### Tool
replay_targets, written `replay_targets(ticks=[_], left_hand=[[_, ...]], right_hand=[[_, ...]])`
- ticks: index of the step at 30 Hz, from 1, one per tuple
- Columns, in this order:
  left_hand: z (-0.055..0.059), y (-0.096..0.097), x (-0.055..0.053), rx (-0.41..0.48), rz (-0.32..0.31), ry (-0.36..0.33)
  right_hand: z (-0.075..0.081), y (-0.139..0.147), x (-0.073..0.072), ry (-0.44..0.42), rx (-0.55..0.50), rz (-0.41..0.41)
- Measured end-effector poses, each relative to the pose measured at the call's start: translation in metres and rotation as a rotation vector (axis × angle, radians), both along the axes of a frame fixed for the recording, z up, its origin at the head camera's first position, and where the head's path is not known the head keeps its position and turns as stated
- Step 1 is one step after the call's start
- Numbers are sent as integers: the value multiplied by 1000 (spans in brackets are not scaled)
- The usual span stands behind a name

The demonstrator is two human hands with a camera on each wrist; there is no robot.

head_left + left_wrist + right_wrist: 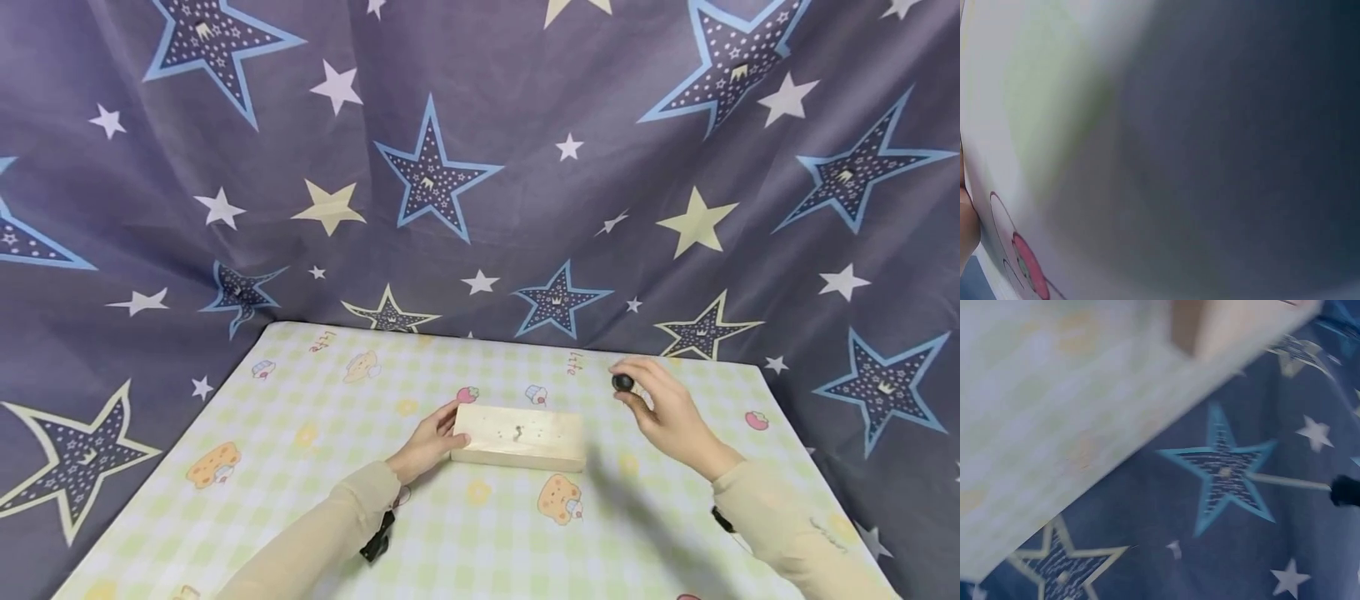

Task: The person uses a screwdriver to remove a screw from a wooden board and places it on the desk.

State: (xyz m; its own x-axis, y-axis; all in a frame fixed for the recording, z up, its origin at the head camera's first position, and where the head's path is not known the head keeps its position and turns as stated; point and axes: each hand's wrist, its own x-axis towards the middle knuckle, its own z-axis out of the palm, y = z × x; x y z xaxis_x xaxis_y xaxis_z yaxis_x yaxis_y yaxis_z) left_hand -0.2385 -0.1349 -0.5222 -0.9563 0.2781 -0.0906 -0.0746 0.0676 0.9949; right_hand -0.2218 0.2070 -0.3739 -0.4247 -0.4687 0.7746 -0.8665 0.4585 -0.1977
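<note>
A pale wooden block (519,435) lies on the table in the head view, its top marked by small dark holes and a rough spot near the middle. My left hand (429,443) grips the block's left end, thumb on top. Up to the right of the block, my right hand (667,408) pinches a thin-shafted tool by its round black handle (622,382). The right wrist view shows the tool's slim pale shaft (1288,482) in the air; whether the tip is flat or pointed cannot be told. Only part of the left hand (967,225) shows in the left wrist view.
A checked tablecloth with cartoon prints covers the table (300,500). Behind and beside it hangs a dark curtain (480,208) with stars. Black wrist devices (378,537) sit under both sleeves. The left wrist view is mostly blurred cloth.
</note>
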Motion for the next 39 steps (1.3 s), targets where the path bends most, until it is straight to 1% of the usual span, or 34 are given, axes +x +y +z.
replay_targets(ticks=[2, 5, 8, 10, 12, 13, 14, 15, 17, 20, 21, 22, 25, 28, 32, 36, 39], left_hand=[[2, 1, 0, -9, 4, 3], [5, 1, 2, -7, 21, 2], [4, 2, 3, -1, 21, -5], [3, 2, 3, 4, 12, -6], [2, 1, 3, 2, 8, -12], [1, 0, 4, 2, 10, -15], [1, 0, 4, -2, 13, -16], [1, 0, 4, -5, 13, -15], [1, 0, 4, -13, 13, -10], [1, 0, 3, -20, 4, -3], [1, 0, 2, -20, 1, -1], [0, 0, 2, -21, -3, 3], [0, 1, 1, -19, -6, -4], [-1, 1, 2, -13, -7, 3], [0, 2, 4, -7, 10, 0], [0, 3, 3, -2, 15, 1], [0, 3, 3, 4, 15, 2]], right_hand=[[-6, 12, 0, 66, 93, 22], [-17, 27, 1, 158, 263, 24], [-29, 43, 0, 287, 440, 33], [-38, 54, -2, 354, 532, 47], [-47, 65, -5, 378, 596, 75], [-52, 69, -6, 380, 618, 92], [-57, 74, -7, 294, 616, 149], [-63, 78, -8, 284, 626, 160], [-73, 83, -10, 304, 657, 191], [-88, 87, -11, 369, 714, 239], [-92, 88, -11, 490, 751, 219], [-97, 89, -11, 534, 777, 239], [-110, 92, -10, 601, 843, 296], [-120, 95, -9, 619, 880, 321], [-124, 99, -10, 608, 894, 307], [-123, 101, -13, 607, 899, 292], [-122, 102, -14, 612, 913, 262]])
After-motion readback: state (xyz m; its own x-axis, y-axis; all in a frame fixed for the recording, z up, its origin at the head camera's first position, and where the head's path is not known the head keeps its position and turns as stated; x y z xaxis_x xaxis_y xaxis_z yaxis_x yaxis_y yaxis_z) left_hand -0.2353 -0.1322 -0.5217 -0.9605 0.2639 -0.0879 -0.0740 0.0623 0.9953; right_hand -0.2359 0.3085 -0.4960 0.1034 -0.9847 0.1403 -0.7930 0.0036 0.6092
